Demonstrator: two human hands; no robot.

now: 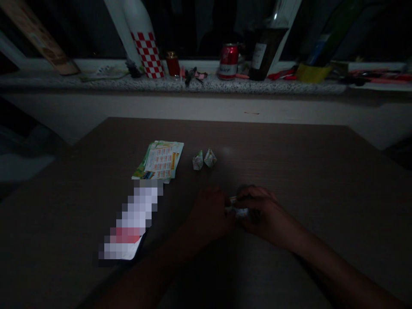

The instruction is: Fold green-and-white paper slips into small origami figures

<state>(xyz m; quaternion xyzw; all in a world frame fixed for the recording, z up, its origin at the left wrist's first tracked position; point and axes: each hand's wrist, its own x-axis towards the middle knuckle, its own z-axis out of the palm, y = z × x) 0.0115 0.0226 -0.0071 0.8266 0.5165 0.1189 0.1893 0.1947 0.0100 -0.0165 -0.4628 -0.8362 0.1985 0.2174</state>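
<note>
Low over the table, both of my hands meet at a small piece of printed paper (241, 212). My left hand (214, 212) has its fingers closed at the paper's left side. My right hand (265, 210) pinches it from the right, thumb below and fingers above. Most of the paper is hidden by the fingers, and dim light blurs its shape. Beyond the hands stand two small folded paper pieces (197, 161) side by side, pointed at the top. To their left lies a stack of printed leaflets (162, 159).
A lit phone (128, 227), its screen pixelated, lies left of my hands on the brown table (273, 150). Along the stone windowsill (202, 86) stand a red-and-white checkered bottle (148, 51), a red can (228, 62), a dark bottle (262, 56) and a yellow pot (312, 73).
</note>
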